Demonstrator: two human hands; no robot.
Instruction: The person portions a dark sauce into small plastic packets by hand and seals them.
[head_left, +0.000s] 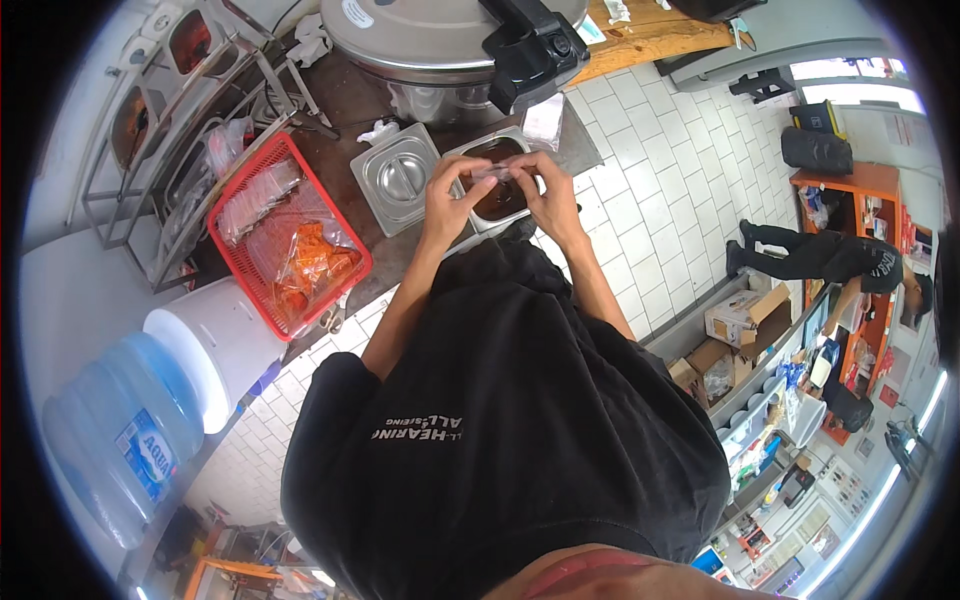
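Note:
Between my two hands is a small clear plastic bag (493, 173), pinched at its edges by the fingertips. My left hand (451, 196) grips its left side and my right hand (545, 187) its right side. Both are over a rectangular steel food pan (487, 222) that holds a dark brown liquid (501, 201). Left of that pan lies a steel lid with a recessed handle (401, 176). A stack of flat clear plastic bags (543, 122) rests just beyond my right hand.
A big pressure cooker (427, 45) stands behind the pans. To the left, a red plastic basket (330, 217) holds bagged orange food (311, 259) and packed clear bags (259, 199). A metal rack (176, 135) and a water jug (120, 435) are farther left. Another person (832, 259) stands at right.

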